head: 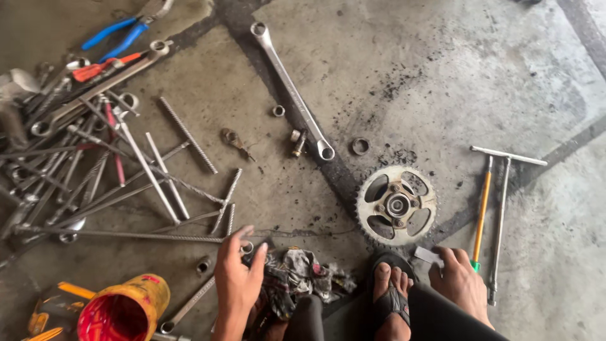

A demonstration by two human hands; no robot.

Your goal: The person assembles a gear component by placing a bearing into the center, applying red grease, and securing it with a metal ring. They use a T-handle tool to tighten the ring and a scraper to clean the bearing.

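My left hand [237, 278] reaches down to the concrete floor, its fingers at a small metal nut or socket [247, 247] next to a dirty rag [297, 275]; whether it grips the piece I cannot tell. My right hand [459, 281] rests by my knee with the fingers curled on a small pale flat piece [428, 255]. Between the hands lies a toothed metal sprocket [396, 204], just beyond my sandalled foot [391, 297].
A heap of wrenches, rods and T-handle tools [82, 158] covers the left floor, with blue-handled pliers [117, 35]. A long ring spanner [291, 88] lies at top centre near small nuts and a ring [360, 146]. A T-wrench [502, 208] and orange-handled screwdriver [481, 211] lie right. A yellow-red can [123, 306] lies bottom left.
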